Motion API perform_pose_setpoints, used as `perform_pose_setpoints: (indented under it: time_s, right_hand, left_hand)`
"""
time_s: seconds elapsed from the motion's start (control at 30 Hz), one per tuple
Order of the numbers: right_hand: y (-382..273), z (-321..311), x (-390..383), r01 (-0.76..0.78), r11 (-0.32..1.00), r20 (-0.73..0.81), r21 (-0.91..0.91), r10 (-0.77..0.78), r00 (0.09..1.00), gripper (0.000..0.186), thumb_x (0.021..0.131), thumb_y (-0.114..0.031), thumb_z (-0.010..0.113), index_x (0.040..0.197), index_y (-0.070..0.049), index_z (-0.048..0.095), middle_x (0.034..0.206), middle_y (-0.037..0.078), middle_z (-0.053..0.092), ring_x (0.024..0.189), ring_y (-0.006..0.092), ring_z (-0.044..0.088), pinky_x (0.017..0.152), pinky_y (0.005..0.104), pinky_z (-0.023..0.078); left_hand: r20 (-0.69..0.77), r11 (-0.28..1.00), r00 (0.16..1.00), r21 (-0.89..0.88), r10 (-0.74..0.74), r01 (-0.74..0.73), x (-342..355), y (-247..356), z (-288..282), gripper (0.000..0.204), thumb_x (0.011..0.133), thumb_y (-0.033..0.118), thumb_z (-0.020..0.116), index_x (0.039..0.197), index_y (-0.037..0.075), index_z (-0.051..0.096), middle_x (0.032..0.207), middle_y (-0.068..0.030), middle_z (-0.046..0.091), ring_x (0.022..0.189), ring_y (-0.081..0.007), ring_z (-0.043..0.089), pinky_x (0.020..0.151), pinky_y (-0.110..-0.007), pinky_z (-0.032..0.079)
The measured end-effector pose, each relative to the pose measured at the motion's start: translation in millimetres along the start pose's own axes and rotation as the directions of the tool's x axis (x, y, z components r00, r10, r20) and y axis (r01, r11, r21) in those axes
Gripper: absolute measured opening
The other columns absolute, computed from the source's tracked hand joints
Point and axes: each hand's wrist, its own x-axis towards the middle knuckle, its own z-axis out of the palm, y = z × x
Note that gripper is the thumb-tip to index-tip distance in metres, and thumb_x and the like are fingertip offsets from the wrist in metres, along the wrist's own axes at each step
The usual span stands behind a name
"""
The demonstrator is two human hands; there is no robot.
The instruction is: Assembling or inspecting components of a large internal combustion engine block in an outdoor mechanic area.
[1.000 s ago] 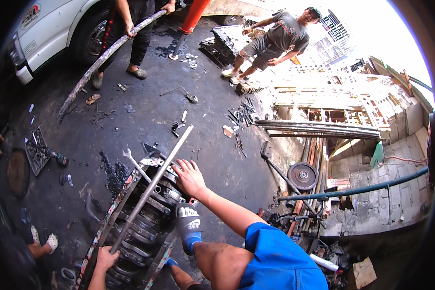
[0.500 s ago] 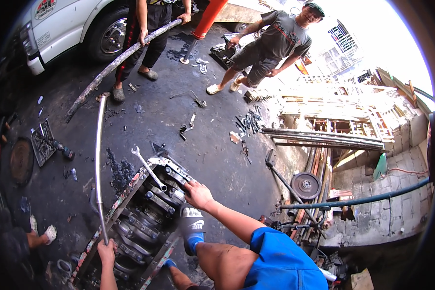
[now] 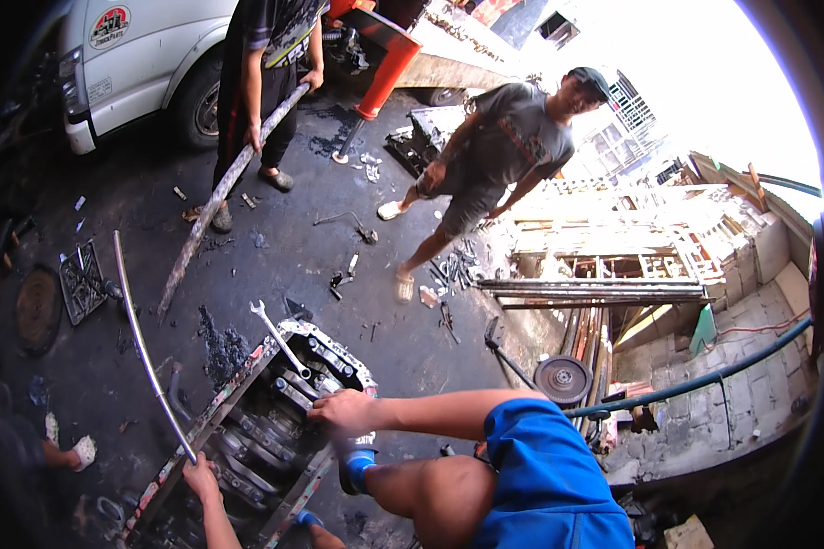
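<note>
A long silvery pipe point(image 3: 146, 343) slants up and to the left from my left hand point(image 3: 201, 476), whose fingers are wrapped round its lower end. Below me lies an engine block point(image 3: 233, 389) with its crankshaft point(image 3: 256, 444) and bearing caps exposed. A combination wrench point(image 3: 279, 339) rests across the block's far end, its open jaw sticking out past the rim. Close to the wrench's near end, my right hand point(image 3: 343, 412) reaches over the block's right side. Its fingers are extended over the bearing caps, slightly blurred, with nothing visible in them.
Ahead, a person point(image 3: 275, 73) holds a long rough pole point(image 3: 224, 188) angled to the floor. Another person point(image 3: 513, 137) in grey steps past loose bolts. A white truck point(image 3: 146, 73), an orange stand point(image 3: 384, 59), a flywheel point(image 3: 563, 380) and stacked pipes point(image 3: 595, 293) surround the dark floor.
The pipe's top has swung left and down in my left hand. My right hand has moved from the block's rim inward over the caps. The person in grey has stepped nearer.
</note>
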Motion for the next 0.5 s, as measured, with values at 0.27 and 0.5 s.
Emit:
perform_pose_setpoints:
  time_s: [0.27, 0.5]
  right_hand:
    - [-32.6, -23.5, 51.3, 0.007, 0.979, 0.137, -0.204, 0.022, 0.990, 0.033, 0.079, -0.022, 0.061, 0.106, -0.006, 0.066, 0.094, 0.017, 0.070, 0.090, 0.0374, 0.069, 0.074, 0.0492, 0.057]
    - [-127.7, 60.6, 105.2, -0.102, 0.980, -0.004, 0.173, 0.104, 0.995, 0.033, 0.083, -0.024, 0.059, 0.111, -0.008, 0.063, 0.099, 0.019, 0.070, 0.092, 0.0377, 0.068, 0.080, 0.0491, 0.054]
  left_hand:
    - [-0.027, 0.999, 0.999, -0.033, -0.021, 0.020, -6.1, 16.1, 14.2, 0.026, 0.090, 0.025, 0.060, 0.086, -0.001, 0.057, 0.063, -0.0053, 0.056, 0.050, -0.0157, 0.054, 0.038, -0.032, 0.041]
    - [-0.094, 0.995, 0.996, -0.094, 0.008, -0.017, -18.1, -4.9, -10.6, 0.026, 0.090, 0.026, 0.061, 0.090, 0.001, 0.059, 0.064, -0.0045, 0.056, 0.051, -0.0146, 0.052, 0.038, -0.030, 0.039]
